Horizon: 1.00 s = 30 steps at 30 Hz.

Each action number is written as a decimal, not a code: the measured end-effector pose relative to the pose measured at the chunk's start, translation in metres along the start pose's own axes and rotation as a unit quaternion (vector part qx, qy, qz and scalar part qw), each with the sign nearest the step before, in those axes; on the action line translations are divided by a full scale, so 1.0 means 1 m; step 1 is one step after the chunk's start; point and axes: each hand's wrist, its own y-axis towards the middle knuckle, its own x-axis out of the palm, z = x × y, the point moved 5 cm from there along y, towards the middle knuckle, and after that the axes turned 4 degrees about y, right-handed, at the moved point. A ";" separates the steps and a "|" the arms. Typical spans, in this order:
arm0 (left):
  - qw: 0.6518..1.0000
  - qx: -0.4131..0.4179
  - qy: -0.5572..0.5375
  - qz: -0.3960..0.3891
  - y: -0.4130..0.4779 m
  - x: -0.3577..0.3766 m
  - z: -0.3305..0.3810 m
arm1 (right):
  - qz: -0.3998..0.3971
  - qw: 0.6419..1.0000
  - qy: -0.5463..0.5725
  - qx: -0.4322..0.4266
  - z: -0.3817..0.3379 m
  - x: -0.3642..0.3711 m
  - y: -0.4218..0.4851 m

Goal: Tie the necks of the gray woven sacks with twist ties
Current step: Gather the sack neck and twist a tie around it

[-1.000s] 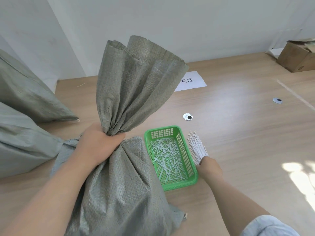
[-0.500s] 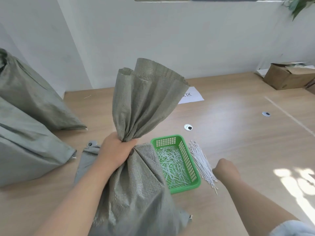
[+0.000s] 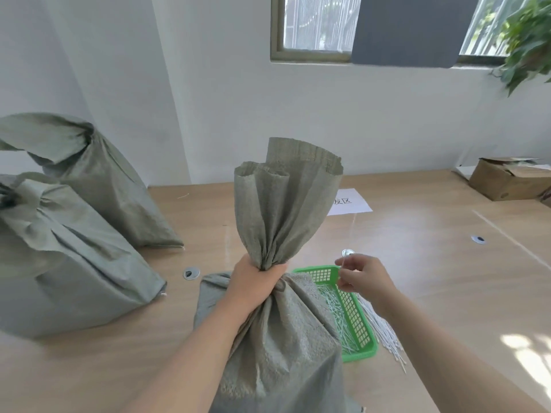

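One tie (image 3: 343, 265): pinched in right hand (image 3: 365, 280), just right of neck (image 3: 268, 260).
Left hand (image 3: 253, 283): clamped round sack (image 3: 283, 338) neck; hold gather tight.
Neck: wrap tie just above fist, twist ends.

View: one wide-angle head-worn camera, set above and just behind the gray sack (image 3: 283, 338).
Facing: forward and somewhat down, across the sack's top toward the white wall (image 3: 328, 114) and window (image 3: 313, 25) beyond it.
Nearness: close; both forearms entered from the bottom edge, the left hand (image 3: 256, 281) gripping the sack's neck, the right hand (image 3: 363, 278) pinching a twist tie (image 3: 343, 263) just right of it.
Reach: other sacks (image 3: 74, 263) left of the sack, a cardboard box (image 3: 504, 180) far right of it.
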 end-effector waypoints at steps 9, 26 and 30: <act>0.997 0.061 -0.033 0.015 0.004 -0.007 -0.006 | -0.046 0.989 0.139 0.021 -0.073 0.097 -0.042; 0.995 0.041 -0.077 0.057 -0.004 -0.011 -0.012 | -0.155 0.976 0.152 0.024 -0.074 0.093 -0.046; 0.996 -0.007 -0.083 0.044 -0.010 -0.008 -0.013 | -0.155 0.982 0.111 0.003 -0.070 0.078 -0.036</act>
